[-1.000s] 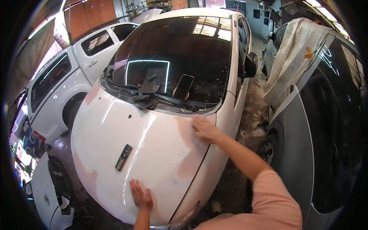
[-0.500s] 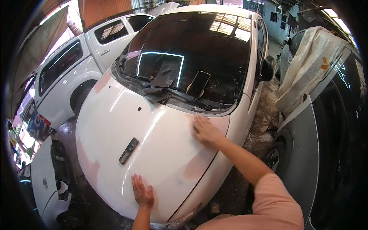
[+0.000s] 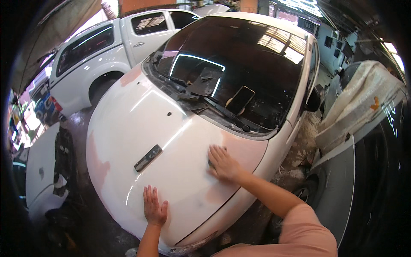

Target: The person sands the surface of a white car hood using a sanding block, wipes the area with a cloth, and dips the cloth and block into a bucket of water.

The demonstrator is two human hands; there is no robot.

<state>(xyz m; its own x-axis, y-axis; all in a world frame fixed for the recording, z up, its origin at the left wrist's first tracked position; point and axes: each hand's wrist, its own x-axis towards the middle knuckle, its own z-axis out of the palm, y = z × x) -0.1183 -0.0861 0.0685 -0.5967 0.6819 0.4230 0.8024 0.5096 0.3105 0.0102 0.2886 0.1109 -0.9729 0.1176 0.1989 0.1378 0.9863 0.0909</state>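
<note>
The white car hood (image 3: 124, 124) with pinkish patches spreads out below me. My left hand (image 3: 155, 207) lies flat on its front part, fingers stretched out and nothing in it. Farther back and to the right, my right hand (image 3: 222, 162) presses on the hood beside a pink patch (image 3: 244, 150). A small dark pad (image 3: 209, 163) shows at the edge of its fingers, mostly hidden under them. A long, narrow dark sanding block (image 3: 148, 158) rests on the hood beyond my left hand.
A phone (image 3: 241, 100) lies at the base of the windshield (image 3: 239, 55), near the wipers (image 3: 224, 112). On the left stands a white pickup (image 3: 92, 64), with a loose white panel (image 3: 40, 167) nearer. A dark grey car (image 3: 332, 184) with a cloth cover (image 3: 364, 100) stands close on the right.
My right hand has slid nearer and leftward over the hood, away from the windshield corner. My left hand keeps about the same place. The whole view has shifted and turned a little.
</note>
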